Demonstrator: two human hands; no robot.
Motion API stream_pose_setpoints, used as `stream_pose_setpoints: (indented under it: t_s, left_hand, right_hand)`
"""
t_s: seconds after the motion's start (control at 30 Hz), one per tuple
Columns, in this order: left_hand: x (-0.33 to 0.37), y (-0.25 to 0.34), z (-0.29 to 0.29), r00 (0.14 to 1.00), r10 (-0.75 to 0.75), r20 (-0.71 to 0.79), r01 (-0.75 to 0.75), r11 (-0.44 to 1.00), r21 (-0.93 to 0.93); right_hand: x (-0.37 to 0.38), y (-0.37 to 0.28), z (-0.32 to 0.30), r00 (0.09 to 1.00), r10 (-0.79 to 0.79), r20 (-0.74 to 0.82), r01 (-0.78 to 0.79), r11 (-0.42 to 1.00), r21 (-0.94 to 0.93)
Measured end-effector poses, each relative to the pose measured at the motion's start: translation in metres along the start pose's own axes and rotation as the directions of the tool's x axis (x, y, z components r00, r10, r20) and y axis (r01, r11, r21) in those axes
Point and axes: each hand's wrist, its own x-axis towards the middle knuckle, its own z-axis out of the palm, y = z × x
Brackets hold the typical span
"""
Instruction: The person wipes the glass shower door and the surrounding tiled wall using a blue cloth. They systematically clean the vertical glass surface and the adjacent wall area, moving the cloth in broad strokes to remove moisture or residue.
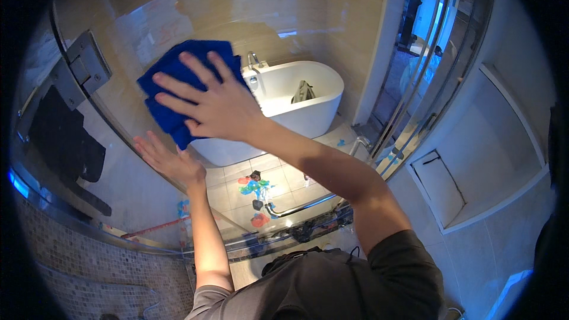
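A blue cloth [173,71] lies flat against a curved glass panel [124,115]. My right hand [216,102] holds it there, its fingers spread across the cloth and the palm pressing on it. Lower and to the left, my left hand [169,160] is open with its fingers stretched out, beside the glass and just under the cloth's bottom corner. Nothing shows in it. Whether its palm touches the glass, I cannot tell. Part of the cloth is hidden behind my right hand.
Beyond the glass stands a white bathtub [302,124] with a grey-green bag-like item [303,92] in it. Scraps of coloured plastic [255,186] litter the tiled floor. A metal hinge [89,62] grips the glass at left. A curved metal handle [302,206] crosses low. A white recessed niche [492,148] is at right.
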Motion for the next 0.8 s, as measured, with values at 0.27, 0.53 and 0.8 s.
stream_pose_setpoints:
  t_s: [0.27, 0.53, 0.8]
  left_hand:
    - [0.0, 0.011, -0.001, 1.0, 0.011, -0.003, -0.011, 1.0, 0.02]
    - [0.004, 0.009, 0.0, 0.998, 0.055, -0.027, -0.054, 0.997, 0.059]
    - [0.003, 0.054, 0.01, 0.986, 0.123, 0.113, -0.12, 0.992, -0.039]
  right_hand:
    - [-0.113, 0.11, -0.084, 0.918, 0.341, -0.202, -0.38, 0.901, -0.208]
    - [-0.101, 0.097, -0.067, 0.854, 0.413, -0.316, -0.477, 0.864, -0.16]
    - [-0.039, 0.017, -0.01, 0.987, 0.122, -0.101, -0.122, 0.993, 0.008]
